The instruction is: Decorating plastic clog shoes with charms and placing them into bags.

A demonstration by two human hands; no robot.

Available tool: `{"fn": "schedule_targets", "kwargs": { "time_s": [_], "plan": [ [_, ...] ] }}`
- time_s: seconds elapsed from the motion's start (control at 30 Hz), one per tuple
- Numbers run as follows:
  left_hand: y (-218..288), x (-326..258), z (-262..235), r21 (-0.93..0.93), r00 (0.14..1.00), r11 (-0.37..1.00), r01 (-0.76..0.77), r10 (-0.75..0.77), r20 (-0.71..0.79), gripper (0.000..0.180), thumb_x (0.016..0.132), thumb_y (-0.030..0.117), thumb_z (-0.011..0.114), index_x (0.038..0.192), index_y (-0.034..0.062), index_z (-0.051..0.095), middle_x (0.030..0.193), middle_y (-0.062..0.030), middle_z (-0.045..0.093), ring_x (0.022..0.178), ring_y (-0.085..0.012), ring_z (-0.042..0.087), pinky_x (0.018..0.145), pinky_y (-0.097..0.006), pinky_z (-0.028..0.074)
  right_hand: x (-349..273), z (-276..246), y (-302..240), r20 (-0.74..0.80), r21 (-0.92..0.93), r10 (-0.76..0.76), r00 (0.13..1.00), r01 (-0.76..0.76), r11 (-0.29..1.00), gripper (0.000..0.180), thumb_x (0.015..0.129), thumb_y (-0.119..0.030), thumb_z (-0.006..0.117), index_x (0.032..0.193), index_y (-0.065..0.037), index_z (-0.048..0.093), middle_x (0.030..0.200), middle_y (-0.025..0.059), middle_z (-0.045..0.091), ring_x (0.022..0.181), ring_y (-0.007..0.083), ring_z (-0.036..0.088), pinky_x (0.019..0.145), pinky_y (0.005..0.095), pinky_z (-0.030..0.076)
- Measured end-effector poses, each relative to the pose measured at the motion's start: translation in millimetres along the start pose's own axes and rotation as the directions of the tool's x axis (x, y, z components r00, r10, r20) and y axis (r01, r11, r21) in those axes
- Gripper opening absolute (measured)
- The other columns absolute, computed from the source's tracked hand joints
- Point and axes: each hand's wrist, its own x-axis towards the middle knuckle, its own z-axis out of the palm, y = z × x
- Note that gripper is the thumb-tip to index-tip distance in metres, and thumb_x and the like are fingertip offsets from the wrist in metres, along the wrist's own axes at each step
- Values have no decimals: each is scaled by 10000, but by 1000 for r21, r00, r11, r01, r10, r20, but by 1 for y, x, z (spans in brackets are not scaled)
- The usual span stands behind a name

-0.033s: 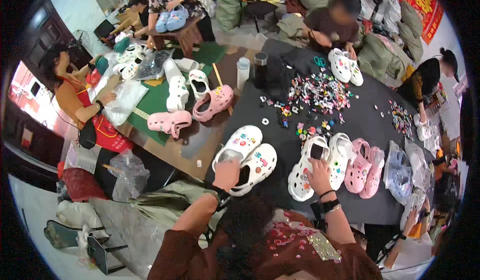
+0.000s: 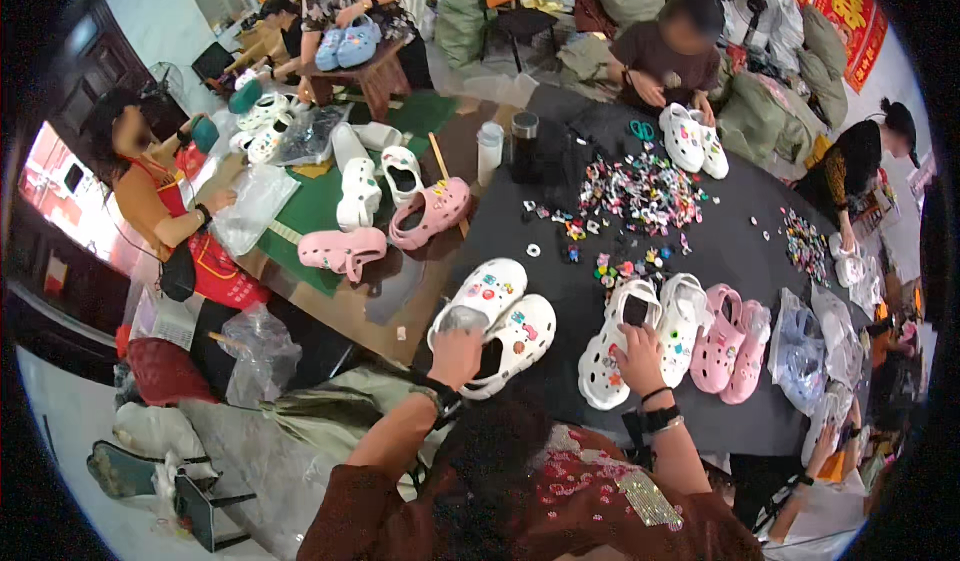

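Note:
A pair of white clogs with colourful charms stands before me, one clog [image 2: 484,296] leaning against the other clog [image 2: 525,339]. My left hand [image 2: 457,355] is closed at the heel opening of the left one, its fingertips partly hidden. Clear plastic shows inside that opening. To the right, my right hand [image 2: 640,357] rests over the heel of another white clog [image 2: 606,356], fingers apart and touching it. Its white mate [image 2: 682,321] stands close beside it, also with charms. A pair of pink clogs [image 2: 714,346] stands just right of these.
Loose charms [image 2: 640,196] lie heaped on the black table [image 2: 530,211]. Bagged clogs [image 2: 797,346] sit at the right. Pink and white clogs [image 2: 430,213], a white bottle [image 2: 489,151] and a dark flask [image 2: 524,141] stand beyond at left. Co-workers surround the tables; one person [image 2: 665,61] handles white clogs opposite.
The whole view has shifted slightly. Both my hands stay at the same clogs. The person opposite has moved one hand a little away from their face.

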Motion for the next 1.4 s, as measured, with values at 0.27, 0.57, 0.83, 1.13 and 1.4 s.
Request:
{"fn": "schedule_targets", "kwargs": {
  "time_s": [0.27,0.57,0.83,1.13,1.4],
  "plan": [
    [-42,29,-54,-58,990,998,-29,21,-138,79,771,131,539,803,61,559,614,-154,586,569,-347,571,598,-479,409,-2,-1,0,23,5,57,998,-57,998,445,780,-236,653,1196,-163,515,1127,77,550,1186,320,418,929,504,320],
    [-235,145,-91,432,973,901,45,59,-224,224,815,171,547,963,6,581,730,-164,619,665,-341,604,615,-455,462,3,-1,-7,-4,-21,99,995,-100,995,408,802,-306,618,1182,-187,528,1097,44,573,1172,301,433,902,510,348],
    [-380,212,-59,173,918,906,387,-395,15,367,794,202,615,1051,-56,573,1002,-236,615,942,-390,585,810,-463,461,11,-1,-17,-53,9,103,993,-103,995,413,780,-262,630,1172,-199,518,1079,43,553,1163,263,438,908,473,386],
    [-106,195,5,-149,952,943,-297,279,-130,321,812,154,610,1091,2,563,1031,-205,589,998,-379,526,868,-434,416,-8,3,4,-104,169,169,980,-150,974,655,707,-258,722,1282,-180,418,1367,123,348,1312,337,284,1006,518,311],
    [108,157,-42,-573,768,601,-557,635,-80,325,769,92,654,1062,-5,552,1009,-178,567,967,-355,524,859,-434,410,-69,-21,41,-176,243,308,935,-262,934,715,682,-256,749,1293,-157,391,1395,162,301,1283,378,315,983,541,327]
  ]
}}
